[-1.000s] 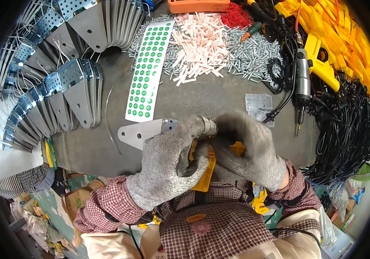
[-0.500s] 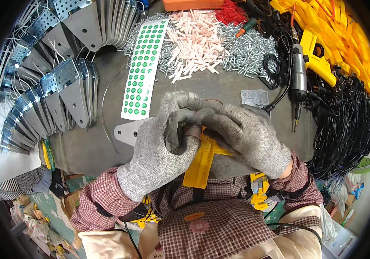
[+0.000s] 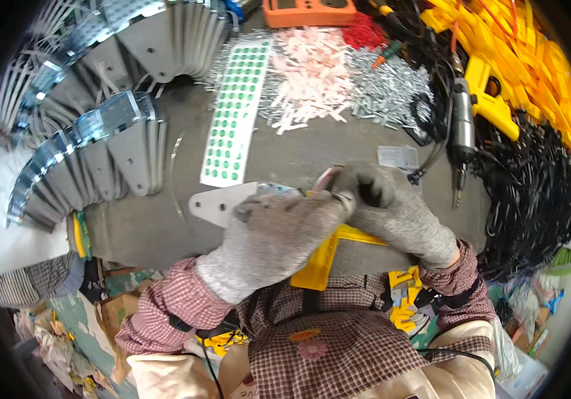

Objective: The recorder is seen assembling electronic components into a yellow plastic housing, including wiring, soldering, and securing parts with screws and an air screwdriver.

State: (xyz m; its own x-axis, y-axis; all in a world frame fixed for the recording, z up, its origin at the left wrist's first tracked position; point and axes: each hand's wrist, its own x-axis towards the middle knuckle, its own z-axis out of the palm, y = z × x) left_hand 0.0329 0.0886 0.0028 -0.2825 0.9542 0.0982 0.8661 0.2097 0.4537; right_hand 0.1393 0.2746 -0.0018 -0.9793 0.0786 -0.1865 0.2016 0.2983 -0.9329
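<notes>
Both my hands wear grey knit gloves and meet over the front of a grey workbench. My left hand lies across a yellow plastic part and over the near end of a flat grey metal plate. My right hand is curled tight beside it, fingers pinched on a small pale piece at the yellow part's top end; what that piece is I cannot tell. The two gloves touch at the fingertips.
Behind lie a white sheet of green oval stickers, a pile of pink plastic pieces and a heap of small silver metal parts. Fanned metal plates fill the left. A powered screwdriver, black cables and yellow parts crowd the right.
My hands have shifted slightly to the right and closed together over the yellow part. The left hand now lies flatter over it and covers more of the metal plate.
</notes>
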